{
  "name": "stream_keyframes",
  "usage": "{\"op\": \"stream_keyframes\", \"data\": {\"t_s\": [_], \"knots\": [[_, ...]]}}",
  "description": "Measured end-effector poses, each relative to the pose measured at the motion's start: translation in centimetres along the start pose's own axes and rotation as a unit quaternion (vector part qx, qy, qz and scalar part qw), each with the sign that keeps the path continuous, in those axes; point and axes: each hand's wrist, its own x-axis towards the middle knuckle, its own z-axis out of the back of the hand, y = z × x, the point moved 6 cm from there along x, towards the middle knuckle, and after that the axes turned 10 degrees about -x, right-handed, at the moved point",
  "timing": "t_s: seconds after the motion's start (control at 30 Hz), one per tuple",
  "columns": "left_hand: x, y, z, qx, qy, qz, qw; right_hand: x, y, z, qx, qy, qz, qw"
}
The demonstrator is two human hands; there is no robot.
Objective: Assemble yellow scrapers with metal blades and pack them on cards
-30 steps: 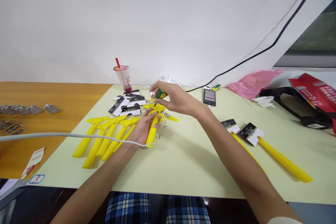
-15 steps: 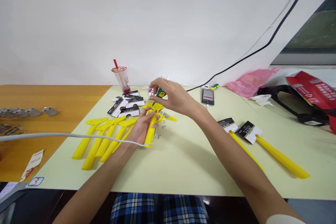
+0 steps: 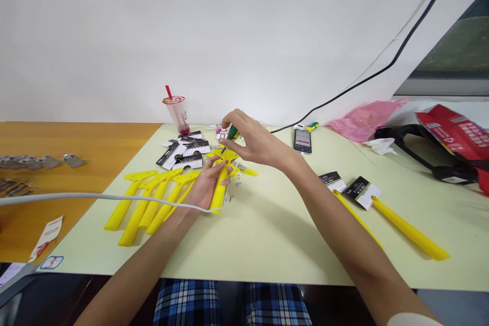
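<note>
My left hand (image 3: 203,186) is wrapped around a yellow scraper handle (image 3: 219,194), its wide T-shaped head pointing away from me. Above that head, my right hand (image 3: 254,140) grips a green-and-yellow screwdriver (image 3: 232,132) between thumb and fingers. The screwdriver's shaft points down at the head; whether the tip touches a screw is too small to tell. Just right of the held handle lie several small screws (image 3: 238,177) and another yellow piece (image 3: 248,170). Several more yellow handles (image 3: 130,209) lie side by side to the left of my left hand.
Black-and-white cards (image 3: 191,160) lie behind the handles, near a plastic cup (image 3: 178,114) with a red straw. Rightward are a phone (image 3: 302,140), two yellow scrapers (image 3: 408,226) with cards on their heads, a pink bag (image 3: 362,117) and a black frame (image 3: 420,155). A grey cable (image 3: 114,197) crosses in front.
My right hand has turned slightly around the screwdriver, its fingers shifting a little to the right. The handle in my left hand stays nearly in place.
</note>
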Motion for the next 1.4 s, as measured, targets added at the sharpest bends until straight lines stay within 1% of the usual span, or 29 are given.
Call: {"op": "stream_keyframes", "data": {"t_s": [0.13,0.27,0.4,0.5,0.6,0.77,0.83,0.97,1.03,1.17,1.4], "knots": [[-0.02,-0.11,0.05,0.001,-0.005,-0.006,1.0,-0.05,0.18,-0.06,0.034,-0.007,0.021,0.999],[-0.09,-0.28,-0.1,0.006,0.005,-0.018,1.0,0.12,0.3,-0.24,0.017,-0.031,0.023,0.999],[-0.12,-0.03,-0.08,0.006,0.002,-0.008,1.0,-0.01,0.22,-0.29,0.002,-0.014,0.006,1.0],[-0.11,0.13,0.01,0.003,-0.012,0.004,1.0,-0.12,0.21,-0.37,0.034,-0.002,0.015,0.999],[-0.11,-0.07,-0.11,-0.001,-0.006,-0.001,1.0,0.02,0.18,-0.57,0.053,-0.013,0.023,0.998],[0.06,-0.3,0.05,0.012,0.02,-0.01,1.0,0.09,0.27,-0.48,0.015,-0.032,0.014,0.999],[0.14,-0.19,0.26,0.015,0.016,-0.007,1.0,-0.03,0.4,-0.4,0.013,-0.017,0.013,1.0],[0.18,-0.05,0.33,0.007,-0.003,-0.005,1.0,-0.07,0.5,-0.51,0.043,0.007,0.016,0.999],[0.14,-0.04,0.18,0.002,-0.004,-0.005,1.0,0.03,0.36,-0.57,0.044,0.001,0.014,0.999],[0.15,-0.01,0.12,-0.002,0.001,-0.003,1.0,0.02,-0.16,-0.47,0.012,-0.016,0.002,1.0],[0.14,0.04,0.37,0.004,-0.009,-0.004,1.0,-0.06,-0.39,-0.46,0.026,-0.01,0.022,0.999]]}}
